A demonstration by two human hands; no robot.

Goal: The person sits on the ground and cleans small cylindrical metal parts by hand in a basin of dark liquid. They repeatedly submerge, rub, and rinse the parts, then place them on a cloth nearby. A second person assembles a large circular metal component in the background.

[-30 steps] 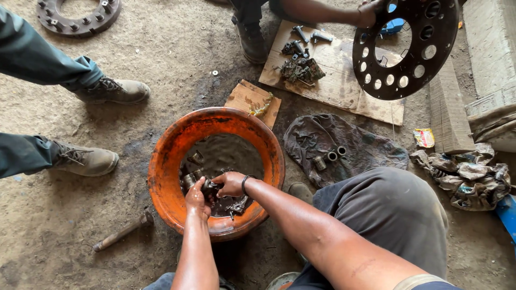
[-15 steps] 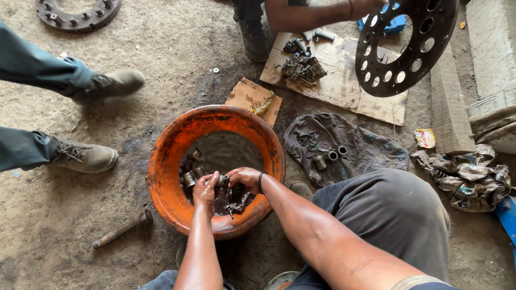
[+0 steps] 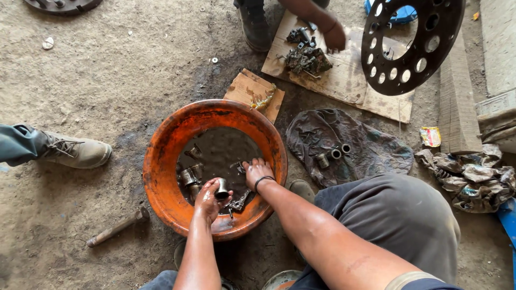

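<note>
My left hand (image 3: 209,200) grips a small metal cylinder (image 3: 221,188) just above the dark liquid in an orange basin (image 3: 161,166). My right hand (image 3: 256,173), a black band on its wrist, reaches down into the liquid near the basin's right side, fingers bent among small parts. Other metal cylinders (image 3: 188,174) lie in the liquid at the left. What the right hand grips under the surface is hidden.
A greasy dark cloth (image 3: 371,150) with a few metal sleeves (image 3: 333,156) lies right of the basin. Another person's hand (image 3: 334,36) works over parts on cardboard (image 3: 344,80) beside a perforated black disc (image 3: 408,43). A boot (image 3: 75,150) stands left, a bolt (image 3: 115,228) on the ground.
My hands have separated: the left lifted a cylinder out, the right dipped into the liquid. The other person's hand moved down to the cardboard; one boot left the view.
</note>
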